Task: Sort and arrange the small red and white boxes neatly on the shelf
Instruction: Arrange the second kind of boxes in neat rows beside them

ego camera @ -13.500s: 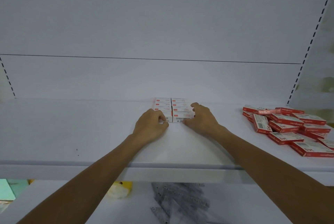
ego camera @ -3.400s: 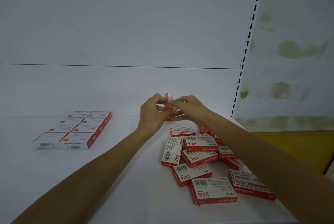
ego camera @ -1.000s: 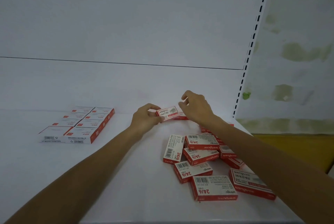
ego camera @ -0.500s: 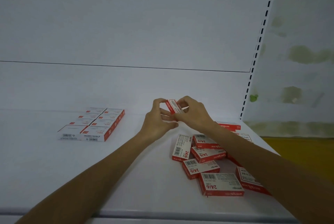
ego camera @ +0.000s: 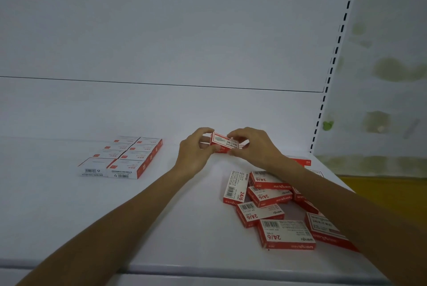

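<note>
Mid-frame above the white shelf [ego camera: 69,216], the left hand [ego camera: 194,154] and right hand [ego camera: 251,144] pinch one small red-and-white cardboard box [ego camera: 223,144], fingers clamped on its ends.

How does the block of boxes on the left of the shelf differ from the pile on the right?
The left block sits in two tidy rows, edges flush; the right pile lies scattered at mixed angles, some boxes overlapping. The left block shows mostly white tops; the right pile shows barcodes and large 24/6 print. Both are small red and white boxes resting on the shelf.
</note>
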A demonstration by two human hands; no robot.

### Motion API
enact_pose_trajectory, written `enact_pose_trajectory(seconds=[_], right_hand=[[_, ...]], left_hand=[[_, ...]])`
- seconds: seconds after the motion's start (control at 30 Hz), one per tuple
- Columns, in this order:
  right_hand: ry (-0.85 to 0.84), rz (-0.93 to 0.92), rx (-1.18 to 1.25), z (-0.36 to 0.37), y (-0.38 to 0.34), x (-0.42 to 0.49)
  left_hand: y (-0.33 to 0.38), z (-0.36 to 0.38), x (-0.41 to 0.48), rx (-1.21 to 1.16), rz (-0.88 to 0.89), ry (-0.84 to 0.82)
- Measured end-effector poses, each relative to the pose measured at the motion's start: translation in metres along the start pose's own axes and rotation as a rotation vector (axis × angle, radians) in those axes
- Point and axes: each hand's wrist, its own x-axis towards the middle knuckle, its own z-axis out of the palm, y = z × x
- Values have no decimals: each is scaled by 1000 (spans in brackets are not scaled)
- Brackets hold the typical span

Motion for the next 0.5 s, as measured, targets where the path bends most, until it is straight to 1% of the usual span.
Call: enact_pose_trajectory(seconds=[0.1, 0.17, 0.2, 0.3, 0.33, 0.37, 0.5], right_hand=[[2, 6, 3, -2, -1, 1], [-19, 38, -8, -3, 1, 3], [-75, 64, -31, -2, 3, 4], [-379, 163, -127, -1, 8, 5], [-423, 192, -133, 0, 9, 5], [-427, 208, -135, 1, 9, 6], [-354, 235, -175, 10, 11, 14]], left_hand=[[-1, -2, 3, 26, -13, -23], [-5, -2, 2, 96, -18, -51], [-9, -2, 0, 149, -22, -84], [-19, 1, -7, 299, -36, -195], [-22, 1, -8, 319, -40, -208], [-22, 2, -8, 322, -41, -210], [-22, 3, -6, 318, -32, -211]])
